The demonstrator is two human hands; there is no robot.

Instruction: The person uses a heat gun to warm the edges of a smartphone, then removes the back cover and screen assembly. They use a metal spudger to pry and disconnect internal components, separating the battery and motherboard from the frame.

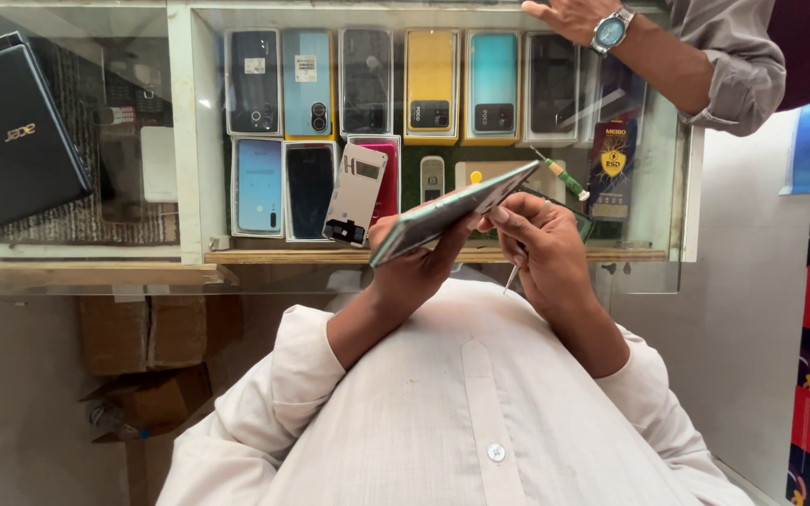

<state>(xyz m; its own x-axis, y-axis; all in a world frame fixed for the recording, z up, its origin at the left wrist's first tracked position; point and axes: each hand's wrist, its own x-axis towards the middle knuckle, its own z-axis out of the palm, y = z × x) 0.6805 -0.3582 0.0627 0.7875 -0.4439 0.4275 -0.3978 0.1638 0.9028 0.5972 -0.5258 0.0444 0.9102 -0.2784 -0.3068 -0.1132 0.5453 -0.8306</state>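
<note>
our left hand (412, 262) grips a green phone (452, 211) edge-on; our right hand (541, 248) pinches a thin metal tool (512, 277) at its end — glass counter (180, 187) beyond.

The person wears a loose, off-white long-sleeved shirt (461, 422) of plain cloth that fills the lower middle of the frame. A stitched front placket runs down its centre, with one small round pale button (496, 453) near the bottom edge. Both sleeves are pushed back in soft folds, leaving the forearms bare. No rings or watch show on the fingers (508, 211) or wrists.
</note>
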